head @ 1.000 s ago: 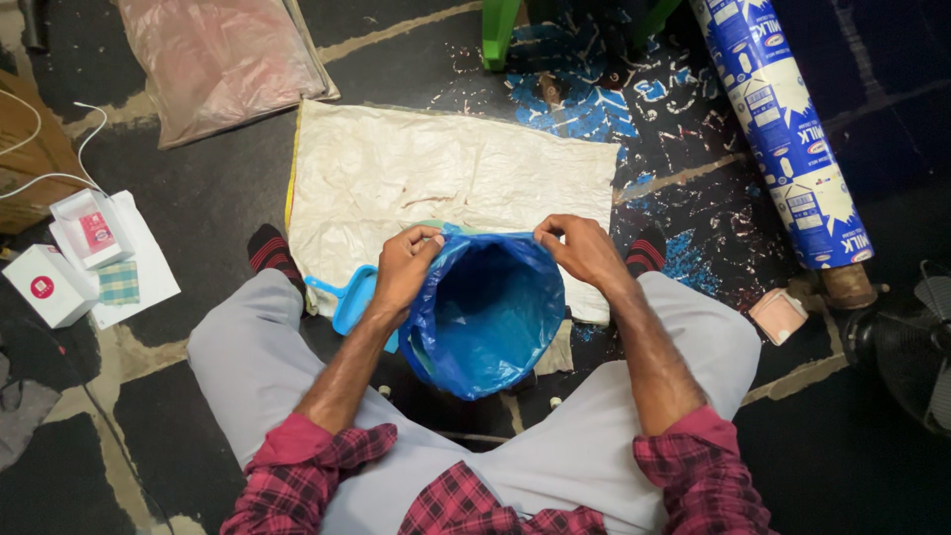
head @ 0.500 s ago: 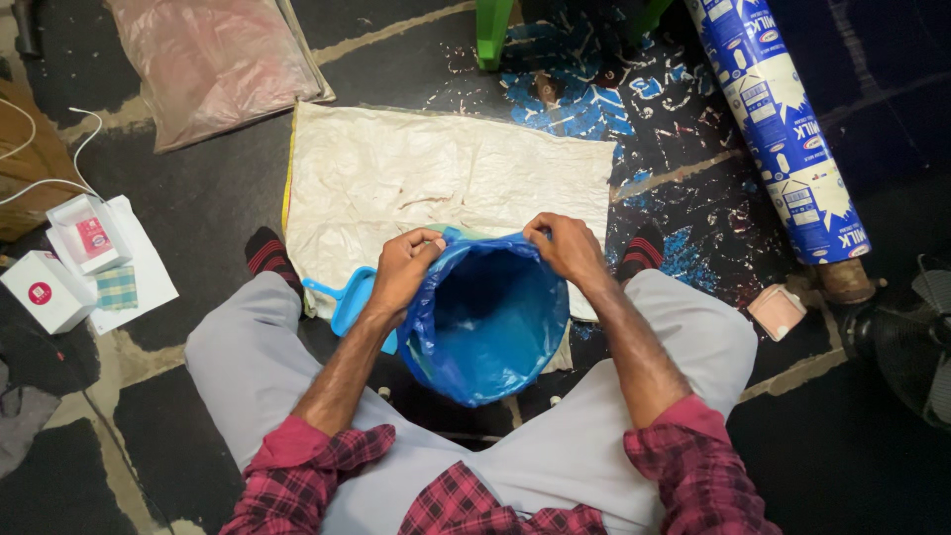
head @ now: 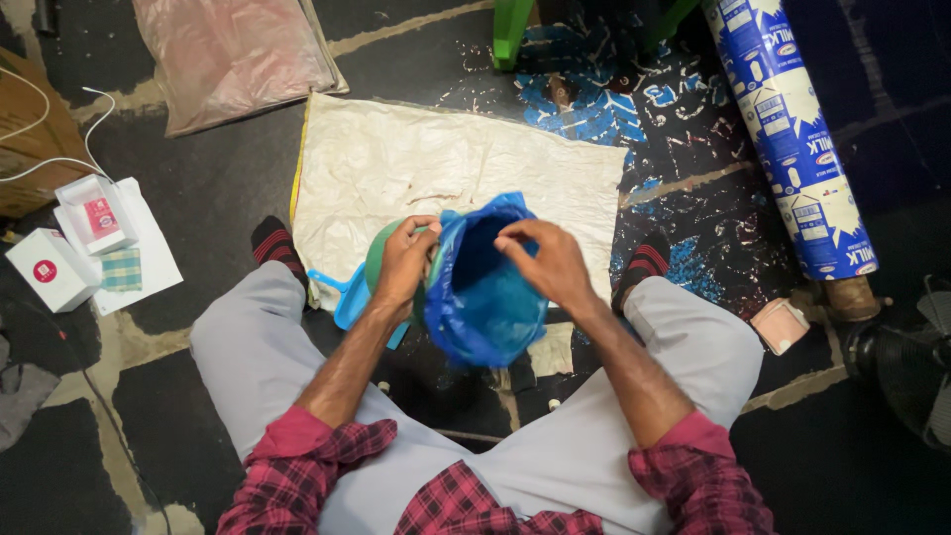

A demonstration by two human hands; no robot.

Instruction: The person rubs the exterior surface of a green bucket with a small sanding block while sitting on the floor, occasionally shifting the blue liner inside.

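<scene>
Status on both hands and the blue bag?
Left hand grips green bin rim. Right hand pinches blue bag edge, bag mouth open. Nothing blocking.

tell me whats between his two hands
In the head view, the open mouth of the blue plastic bag lies between the left hand and right hand.

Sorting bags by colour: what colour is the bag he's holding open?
Blue bag, clearest in the head view.

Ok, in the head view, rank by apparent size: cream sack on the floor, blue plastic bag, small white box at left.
1. Cream sack
2. Blue plastic bag, nearer the camera, so flattered
3. Small white box
</scene>
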